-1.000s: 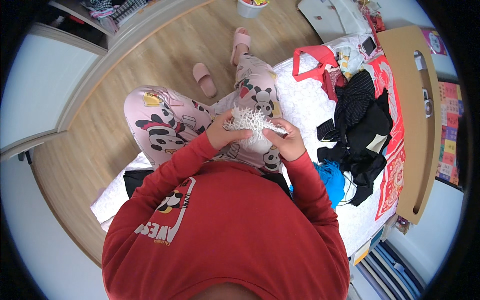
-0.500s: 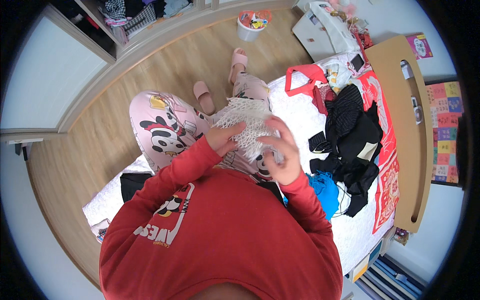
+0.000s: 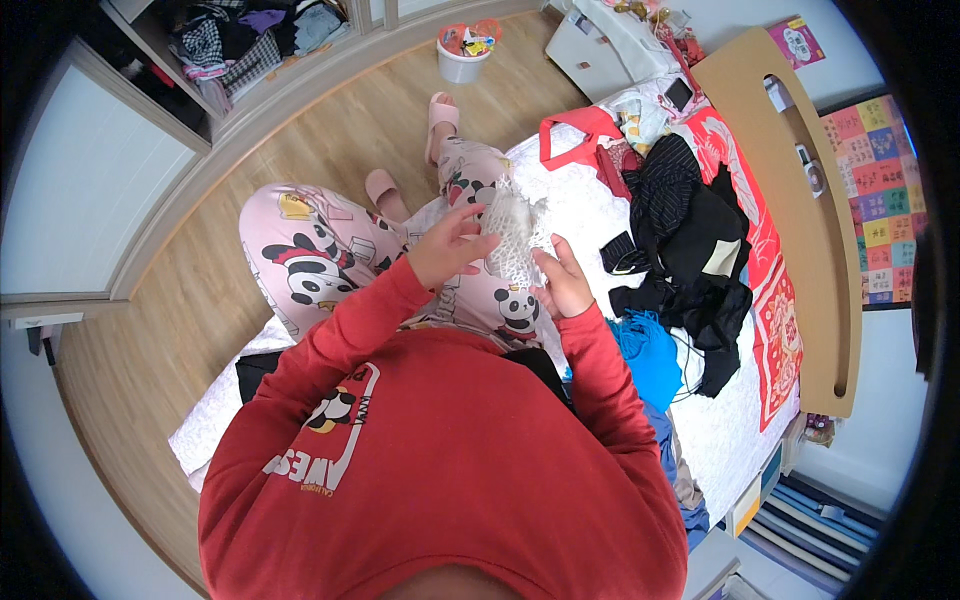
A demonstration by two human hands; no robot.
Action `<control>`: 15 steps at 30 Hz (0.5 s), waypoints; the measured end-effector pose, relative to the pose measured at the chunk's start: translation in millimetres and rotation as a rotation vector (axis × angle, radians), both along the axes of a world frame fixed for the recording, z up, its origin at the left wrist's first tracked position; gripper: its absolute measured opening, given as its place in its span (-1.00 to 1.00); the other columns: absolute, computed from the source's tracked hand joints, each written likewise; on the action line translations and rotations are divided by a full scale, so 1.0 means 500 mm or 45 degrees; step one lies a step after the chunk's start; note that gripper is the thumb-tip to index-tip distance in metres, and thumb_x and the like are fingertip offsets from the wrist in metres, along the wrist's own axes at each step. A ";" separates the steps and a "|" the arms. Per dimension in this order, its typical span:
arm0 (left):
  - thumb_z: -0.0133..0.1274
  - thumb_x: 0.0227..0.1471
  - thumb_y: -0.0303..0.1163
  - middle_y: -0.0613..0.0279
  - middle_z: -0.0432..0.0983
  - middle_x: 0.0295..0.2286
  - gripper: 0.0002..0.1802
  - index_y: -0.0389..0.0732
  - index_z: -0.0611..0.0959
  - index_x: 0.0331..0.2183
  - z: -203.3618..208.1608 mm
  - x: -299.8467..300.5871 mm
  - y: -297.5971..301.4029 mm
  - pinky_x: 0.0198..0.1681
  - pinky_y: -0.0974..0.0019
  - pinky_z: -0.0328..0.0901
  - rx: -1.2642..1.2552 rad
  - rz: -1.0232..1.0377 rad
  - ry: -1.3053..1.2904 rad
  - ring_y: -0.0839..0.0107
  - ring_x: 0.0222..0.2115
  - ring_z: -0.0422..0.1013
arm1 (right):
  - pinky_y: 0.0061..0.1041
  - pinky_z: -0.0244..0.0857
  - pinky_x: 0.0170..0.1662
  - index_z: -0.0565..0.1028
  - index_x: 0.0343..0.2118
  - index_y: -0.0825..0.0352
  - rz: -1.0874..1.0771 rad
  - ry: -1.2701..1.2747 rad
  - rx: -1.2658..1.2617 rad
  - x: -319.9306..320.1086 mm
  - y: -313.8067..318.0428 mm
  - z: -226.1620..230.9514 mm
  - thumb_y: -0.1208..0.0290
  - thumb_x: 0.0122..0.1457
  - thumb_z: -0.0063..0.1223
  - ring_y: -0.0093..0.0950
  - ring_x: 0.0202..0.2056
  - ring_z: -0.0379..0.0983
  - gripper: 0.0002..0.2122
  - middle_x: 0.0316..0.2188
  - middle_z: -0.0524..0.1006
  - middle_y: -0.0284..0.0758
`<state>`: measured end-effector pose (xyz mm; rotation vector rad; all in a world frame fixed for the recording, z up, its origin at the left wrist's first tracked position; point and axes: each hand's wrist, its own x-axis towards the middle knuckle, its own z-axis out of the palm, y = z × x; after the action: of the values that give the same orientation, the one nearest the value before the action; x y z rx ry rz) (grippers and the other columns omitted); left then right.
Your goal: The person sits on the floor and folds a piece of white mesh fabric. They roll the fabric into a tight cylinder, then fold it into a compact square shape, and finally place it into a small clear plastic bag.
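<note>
The left hand [image 3: 452, 246], fingers spread, hovers beside a white net [image 3: 511, 243], contact unclear, while the right hand [image 3: 565, 280] pinches the net's edge above a bed [image 3: 582, 205]; black clothes [image 3: 697, 232] and blue cloth [image 3: 652, 368] lie on the bed.

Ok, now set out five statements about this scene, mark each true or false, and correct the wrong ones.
1. The right hand holds white netted fabric. True.
2. A white bucket stands on the wooden floor. True.
3. The blue fringed bundle lies on the floor. False: the blue fringed bundle is on the bed.
4. The left hand is clenched into a fist. False: the left hand's fingers are spread.
5. Black clothes lie on the bed. True.
</note>
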<state>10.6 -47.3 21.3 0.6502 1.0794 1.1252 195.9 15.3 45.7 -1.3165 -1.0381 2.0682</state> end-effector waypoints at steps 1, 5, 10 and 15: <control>0.05 -0.07 -0.25 0.17 0.23 -0.14 -0.29 -0.17 0.10 0.06 -0.002 0.006 -0.002 -0.29 0.37 0.32 0.026 0.033 0.010 0.45 -0.21 0.28 | -0.62 0.25 -0.37 0.17 -0.04 0.29 0.071 0.011 0.040 0.012 0.010 -0.028 0.47 0.08 -0.15 -0.64 -0.34 0.29 -0.65 -0.32 0.37 -0.38; 0.07 -0.08 -0.24 0.18 0.26 -0.14 -0.30 -0.24 0.14 0.03 -0.004 0.013 0.001 -0.25 0.37 0.29 0.010 0.096 -0.195 0.46 -0.18 0.27 | -0.32 0.21 -0.06 0.21 -0.03 0.37 -0.056 0.541 0.032 0.020 0.022 -0.048 0.43 0.13 -0.28 -0.34 -0.08 0.28 -0.68 -0.09 0.33 -0.23; 0.06 -0.08 -0.31 0.18 0.27 -0.12 -0.35 -0.27 0.17 0.01 -0.047 0.011 0.029 -0.11 0.36 0.23 0.198 0.077 -0.492 0.41 -0.14 0.26 | -0.29 0.23 -0.09 0.24 -0.08 0.35 -0.115 0.603 -0.133 0.018 0.060 -0.059 0.36 0.16 -0.26 -0.36 -0.12 0.31 -0.71 -0.14 0.36 -0.23; -0.03 -0.03 -0.31 0.12 0.25 -0.07 -0.40 -0.25 0.16 0.03 -0.039 -0.010 0.058 -0.05 0.25 0.20 0.047 0.100 -1.105 0.27 -0.09 0.26 | -0.35 0.24 -0.12 0.24 -0.06 0.29 -0.116 0.526 -0.191 0.030 0.101 -0.062 0.31 0.16 -0.27 -0.44 -0.17 0.35 -0.70 -0.16 0.39 -0.29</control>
<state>5.6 -18.3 1.8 0.0976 0.3372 1.3108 210.9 65.9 14.8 -0.9215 -0.6421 2.2525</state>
